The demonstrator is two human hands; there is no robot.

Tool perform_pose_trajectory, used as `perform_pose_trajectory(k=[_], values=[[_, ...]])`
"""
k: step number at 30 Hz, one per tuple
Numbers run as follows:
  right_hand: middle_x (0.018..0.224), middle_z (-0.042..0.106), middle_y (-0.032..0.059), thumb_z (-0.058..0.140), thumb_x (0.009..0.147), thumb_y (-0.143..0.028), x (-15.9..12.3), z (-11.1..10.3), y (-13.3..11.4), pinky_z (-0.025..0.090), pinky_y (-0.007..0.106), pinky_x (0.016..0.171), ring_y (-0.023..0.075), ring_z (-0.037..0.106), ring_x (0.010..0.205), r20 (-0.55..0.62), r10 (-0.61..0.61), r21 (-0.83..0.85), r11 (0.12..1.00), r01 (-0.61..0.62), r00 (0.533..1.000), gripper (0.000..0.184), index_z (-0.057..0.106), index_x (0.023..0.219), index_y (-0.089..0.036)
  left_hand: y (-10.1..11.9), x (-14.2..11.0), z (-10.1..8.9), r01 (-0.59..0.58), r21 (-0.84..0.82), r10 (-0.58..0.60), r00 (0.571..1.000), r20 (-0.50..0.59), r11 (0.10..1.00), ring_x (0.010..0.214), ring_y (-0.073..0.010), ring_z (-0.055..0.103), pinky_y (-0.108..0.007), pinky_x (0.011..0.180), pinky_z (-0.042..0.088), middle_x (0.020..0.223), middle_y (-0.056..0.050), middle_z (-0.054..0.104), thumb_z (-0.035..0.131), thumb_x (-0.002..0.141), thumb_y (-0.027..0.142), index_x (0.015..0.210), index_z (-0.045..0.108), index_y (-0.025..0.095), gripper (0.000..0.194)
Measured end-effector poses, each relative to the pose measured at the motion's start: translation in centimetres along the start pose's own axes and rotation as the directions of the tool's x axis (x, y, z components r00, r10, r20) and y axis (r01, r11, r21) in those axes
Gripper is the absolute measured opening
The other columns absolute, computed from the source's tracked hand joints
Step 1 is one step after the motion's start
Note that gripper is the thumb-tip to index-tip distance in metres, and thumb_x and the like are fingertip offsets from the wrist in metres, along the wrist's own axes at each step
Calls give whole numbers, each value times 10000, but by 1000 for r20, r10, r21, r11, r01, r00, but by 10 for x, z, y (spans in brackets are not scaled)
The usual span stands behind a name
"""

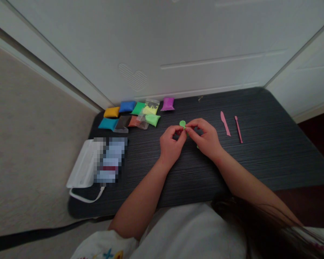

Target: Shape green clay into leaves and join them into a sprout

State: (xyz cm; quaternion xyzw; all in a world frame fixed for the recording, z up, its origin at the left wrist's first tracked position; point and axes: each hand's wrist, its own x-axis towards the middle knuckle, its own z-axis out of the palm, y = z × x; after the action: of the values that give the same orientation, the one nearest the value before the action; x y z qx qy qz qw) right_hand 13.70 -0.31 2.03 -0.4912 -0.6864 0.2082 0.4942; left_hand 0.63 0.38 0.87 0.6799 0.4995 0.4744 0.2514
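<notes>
My left hand and my right hand meet above the dark table, fingertips pinched together on a small piece of light green clay. Most of that piece is hidden by the fingers. Just beyond the fingertips shows a round light green clay disc; I cannot tell whether it is joined to the held piece. Another bit of green clay peeks out beside my right hand, mostly covered by it. To the right lie a pink plastic knife and a thin pink modelling stick.
Several clay packets lie at the back left, among them a yellow one, a blue one and a purple one. A white power bank is cabled to a blurred-out phone. A white panel rises behind the table.
</notes>
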Motion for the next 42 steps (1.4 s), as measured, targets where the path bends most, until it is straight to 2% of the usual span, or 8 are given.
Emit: perform_pose_trajectory(k=[10, 26, 42], values=[[813, 590, 2, 522, 779, -222, 1, 0, 0, 438, 286, 695, 126, 547, 754, -30, 15, 41, 999, -14, 999, 80, 590, 821, -213, 1, 0, -1, 12, -20, -12, 1000, -17, 1000, 646, -102, 511, -237, 625, 407, 691, 12, 577, 552, 740, 291, 764, 580, 194, 104], [822, 585, 5, 520, 786, -245, 0, 2, 1, 427, 287, 680, 129, 538, 747, -59, 26, 21, 999, -25, 998, 88, 577, 847, -215, 1, 0, -1, -39, 13, 40, 996, -77, 999, 631, -91, 494, -226, 618, 404, 681, 16, 563, 554, 743, 263, 758, 572, 186, 81], [795, 584, 1, 513, 793, -231, -1, 2, 1, 416, 279, 669, 125, 532, 736, -72, 21, -23, 999, -23, 997, 62, 569, 807, -209, 0, 0, 1, -35, 5, 36, 993, -117, 999, 629, -89, 499, -227, 621, 416, 692, 14, 564, 556, 742, 275, 773, 572, 187, 95]])
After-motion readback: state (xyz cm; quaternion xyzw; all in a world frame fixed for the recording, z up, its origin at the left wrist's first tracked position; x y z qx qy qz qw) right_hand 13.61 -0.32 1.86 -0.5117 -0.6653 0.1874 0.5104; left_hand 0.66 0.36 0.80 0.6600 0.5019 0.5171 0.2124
